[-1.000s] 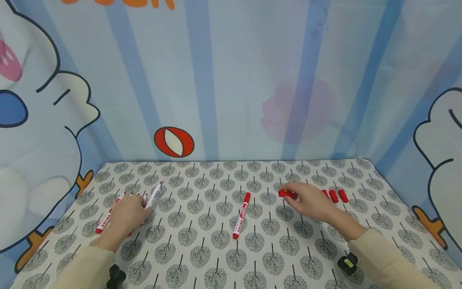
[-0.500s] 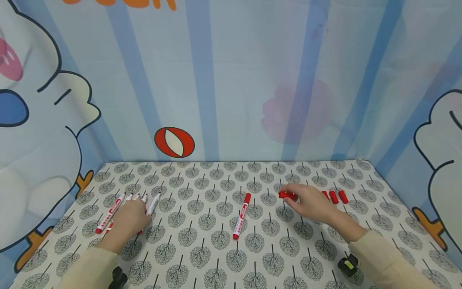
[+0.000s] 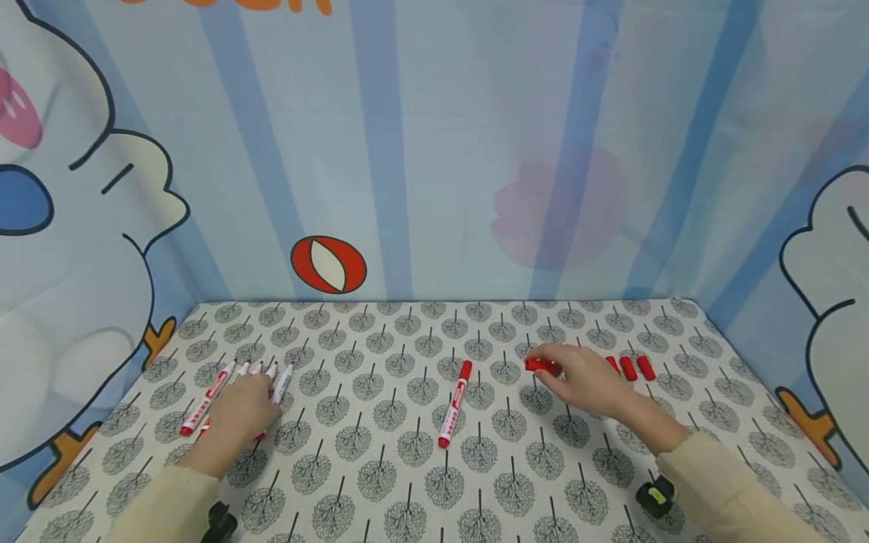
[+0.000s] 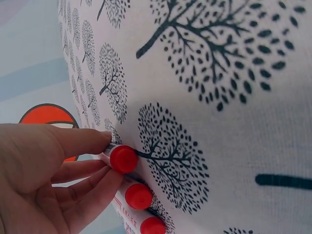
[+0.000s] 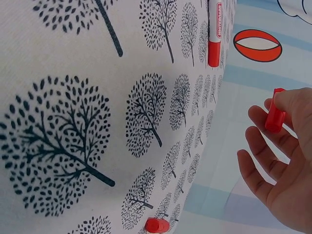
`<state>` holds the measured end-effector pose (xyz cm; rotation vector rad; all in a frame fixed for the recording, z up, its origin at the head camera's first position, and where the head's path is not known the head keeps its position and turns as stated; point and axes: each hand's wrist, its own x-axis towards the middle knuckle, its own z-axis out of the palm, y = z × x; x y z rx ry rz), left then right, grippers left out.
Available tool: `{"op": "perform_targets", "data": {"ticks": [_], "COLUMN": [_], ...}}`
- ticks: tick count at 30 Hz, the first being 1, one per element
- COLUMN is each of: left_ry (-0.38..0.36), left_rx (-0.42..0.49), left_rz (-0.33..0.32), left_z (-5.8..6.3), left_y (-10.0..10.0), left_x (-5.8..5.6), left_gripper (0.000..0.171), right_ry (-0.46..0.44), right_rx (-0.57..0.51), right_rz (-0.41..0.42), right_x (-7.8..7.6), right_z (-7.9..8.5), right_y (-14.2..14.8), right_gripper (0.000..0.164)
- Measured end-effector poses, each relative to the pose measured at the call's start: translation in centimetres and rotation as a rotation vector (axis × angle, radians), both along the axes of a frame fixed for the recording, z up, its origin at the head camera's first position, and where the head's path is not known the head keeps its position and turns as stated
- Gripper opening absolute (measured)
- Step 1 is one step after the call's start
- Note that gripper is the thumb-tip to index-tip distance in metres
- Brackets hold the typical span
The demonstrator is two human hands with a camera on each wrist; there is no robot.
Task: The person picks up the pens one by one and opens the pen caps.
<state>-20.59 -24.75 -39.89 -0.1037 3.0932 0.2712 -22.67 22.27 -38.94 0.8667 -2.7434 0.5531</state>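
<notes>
On the left of the table, my left hand (image 3: pixel 239 415) pinches an uncapped whiteboard marker (image 3: pixel 281 383) between thumb and fingers. In the left wrist view, the red end (image 4: pixel 124 159) of this marker shows, beside other markers (image 4: pixel 139 196) lined up next to it. The hand hides part of that row in the head view. My right hand (image 3: pixel 587 383) holds a red marker cap (image 3: pixel 541 366) between thumb and fingers, above the cloth. The right wrist view shows the same cap (image 5: pixel 276 114) with the other fingers loosely bent.
A capped red whiteboard marker (image 3: pixel 453 406) lies mid-table, between my hands. Several red caps (image 3: pixel 627 369) lie in a row beyond my right wrist. A marker with a white-and-red barrel (image 3: pixel 206 402) marks the left end of the row. A printed curtain (image 3: pixel 448 151) hangs behind the table.
My left hand has brought the uncapped marker down and leftward, to the right end of the marker row. The right hand with its cap has stayed nearly still.
</notes>
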Motion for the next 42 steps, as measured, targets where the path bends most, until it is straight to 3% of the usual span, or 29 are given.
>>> {"op": "perform_targets", "data": {"ticks": [16,25,30,35,42], "left_ry": [-0.015,0.003,0.011,0.05,0.132], "left_rx": [-0.028,0.041,0.041,0.021,0.042], "left_rz": [0.001,-0.016,-0.047,-0.066,-0.11], "left_z": [0.4,0.9,0.9,0.9,1.2], "left_y": [0.1,0.3,0.2,0.7,1.8], "left_x": [0.3,0.5,0.0,-0.5,-0.7], "left_gripper": [0.014,0.014,0.014,0.031,0.028], "right_ry": [-0.02,-0.017,-0.018,-0.01,0.002], "right_rx": [-0.003,0.009,0.004,0.012,-0.01], "right_rz": [0.001,-0.013,-0.026,-0.049,-0.063], "right_x": [0.2,0.2,0.2,0.1,-0.2], "right_z": [-0.1,-0.2,-0.1,0.0,0.2], "right_y": [0.0,0.0,0.1,0.4,0.9], "right_gripper": [0.026,0.026,0.025,0.025,0.022]}}
